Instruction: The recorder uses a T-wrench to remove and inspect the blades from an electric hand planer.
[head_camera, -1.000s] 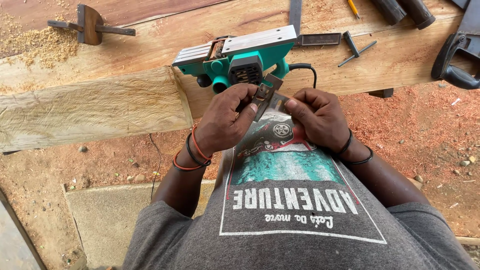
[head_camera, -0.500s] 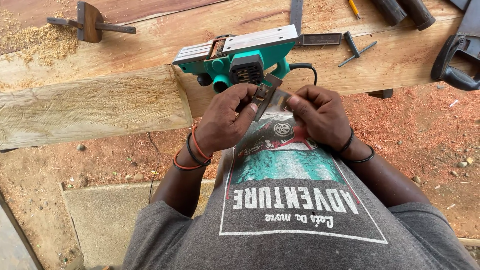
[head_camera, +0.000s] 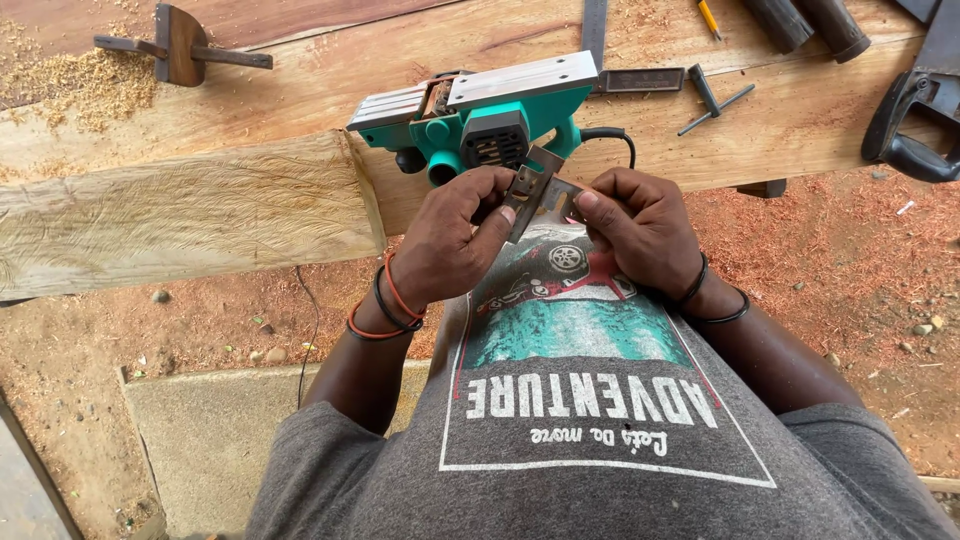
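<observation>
Both my hands hold a small flat metal blade piece (head_camera: 532, 192) in front of my chest. My left hand (head_camera: 455, 235) pinches its left side and my right hand (head_camera: 635, 225) grips its right end. Just beyond them a green electric planer (head_camera: 480, 115) lies upside down on a wide wooden plank (head_camera: 300, 80), its metal sole facing up and its black cord (head_camera: 615, 140) trailing to the right.
A rough pale beam (head_camera: 170, 210) lies at the left. On the plank sit a wooden marking gauge (head_camera: 180, 45), sawdust (head_camera: 75, 90), a metal square (head_camera: 625, 70), a T-shaped key (head_camera: 712, 95), dark cylinders (head_camera: 805, 22) and a black-handled tool (head_camera: 915, 125). Red dirt and a concrete slab (head_camera: 210, 435) lie below.
My hands have shifted slightly, turning the metal piece between the fingers. The planer and the tools on the plank have not moved.
</observation>
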